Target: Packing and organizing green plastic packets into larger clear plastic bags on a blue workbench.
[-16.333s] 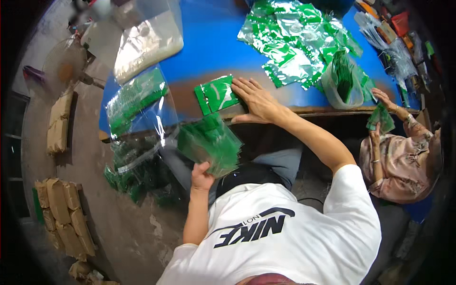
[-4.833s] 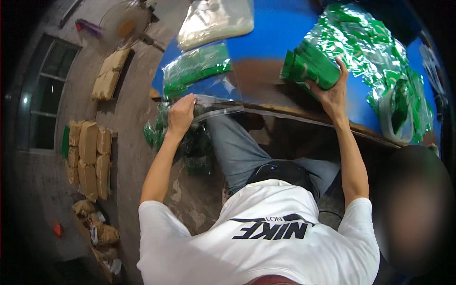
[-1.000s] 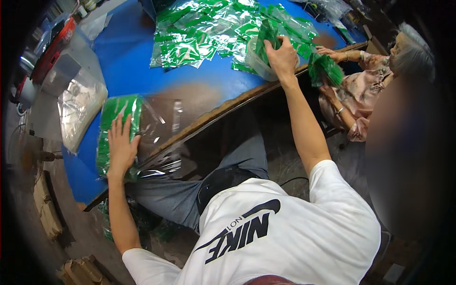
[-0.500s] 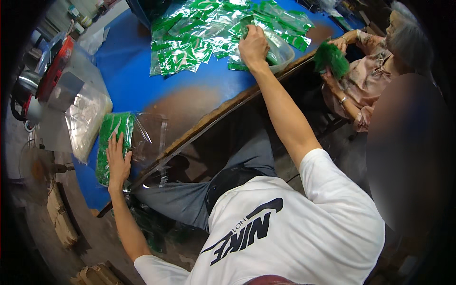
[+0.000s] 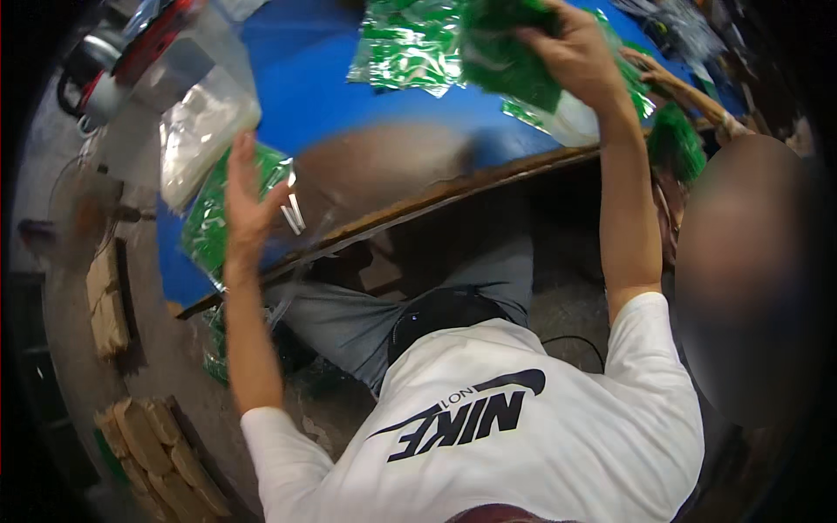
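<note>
Bag pile: clear, flat plastic bags (image 5: 196,131), upper left of the frame.
Filled bag: clear plastic bag with green packets inside (image 5: 207,225), left of the frame, on the blue tabletop (image 5: 296,83).
Left hand: the left hand (image 5: 250,213) has fingers straight, thumb apart, gripping nothing, over the filled bag; I cannot tell whether it touches. A flat palm should steady slick film best.
Loose packets: scattered green-and-clear plastic packets (image 5: 410,52), upper middle.
Right hand: the right hand (image 5: 580,57) grips a bundle of flat green plastic packets (image 5: 506,57), upper right of centre; a firm pinch with edges squared should prevent slipping.
Tub: translucent plastic tub (image 5: 573,124), partly hidden beneath the bundle.
</note>
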The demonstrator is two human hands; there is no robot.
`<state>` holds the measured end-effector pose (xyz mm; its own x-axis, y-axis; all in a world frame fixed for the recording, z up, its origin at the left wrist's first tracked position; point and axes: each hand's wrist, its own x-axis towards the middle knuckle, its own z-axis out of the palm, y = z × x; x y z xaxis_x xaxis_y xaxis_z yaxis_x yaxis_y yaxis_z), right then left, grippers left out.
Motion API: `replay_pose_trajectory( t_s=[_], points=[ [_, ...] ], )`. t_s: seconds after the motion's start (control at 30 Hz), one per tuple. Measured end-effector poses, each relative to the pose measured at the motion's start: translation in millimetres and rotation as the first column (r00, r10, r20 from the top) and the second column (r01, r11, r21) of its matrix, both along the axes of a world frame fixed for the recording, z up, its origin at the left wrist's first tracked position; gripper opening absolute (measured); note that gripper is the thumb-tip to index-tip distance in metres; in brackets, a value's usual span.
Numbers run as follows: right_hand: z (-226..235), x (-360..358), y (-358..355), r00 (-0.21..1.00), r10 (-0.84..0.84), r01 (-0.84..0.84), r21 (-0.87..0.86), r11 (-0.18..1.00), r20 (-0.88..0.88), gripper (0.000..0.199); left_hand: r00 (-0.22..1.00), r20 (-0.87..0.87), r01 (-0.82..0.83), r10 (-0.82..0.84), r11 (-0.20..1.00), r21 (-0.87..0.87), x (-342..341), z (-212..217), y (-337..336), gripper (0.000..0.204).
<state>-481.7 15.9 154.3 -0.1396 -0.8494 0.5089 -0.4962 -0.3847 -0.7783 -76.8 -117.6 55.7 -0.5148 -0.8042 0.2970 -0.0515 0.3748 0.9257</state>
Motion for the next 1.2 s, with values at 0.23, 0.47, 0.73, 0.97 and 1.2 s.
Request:
replay_pose_trajectory(
  t_s=[0.23, 0.47, 0.73, 0.97, 1.2],
  points=[
    [-87.8, 85.4, -92.4, 0.867, 0.489, -0.499, 0.18, 0.848, 0.097, 0.031, 0.942, -0.129, 0.334, -0.308, 0.878, 0.342, -78.3, -30.3, -6.3, 0.093],
    [-173.8, 110.8, -53.6, 0.942, 0.29, -0.315, 0.145, 0.938, 0.17, 0.113, 0.963, -0.136, 0.264, -0.233, 0.919, 0.294, -81.9, -68.1, 3.4, 0.066],
    [-171.9, 107.6, -61.6, 0.967, 0.254, -0.253, 0.045, 0.966, -0.016, 0.114, 0.918, -0.374, 0.212, -0.129, 0.959, 0.19, -106.2, -65.2, 8.1, 0.104],
    [-177.2, 88.3, -56.8, 0.949, 0.25, -0.243, 0.06, 0.968, -0.194, 0.104, 0.967, -0.164, 0.222, -0.193, 0.957, 0.186, -92.1, -86.9, 8.3, 0.128],
    [-157.4, 91.2, -63.8, 0.933, 0.354, -0.36, 0.133, 0.923, 0.069, 0.102, 0.956, -0.221, 0.266, -0.195, 0.893, 0.362, -105.9, -38.0, 28.8, 0.122]
  ],
)
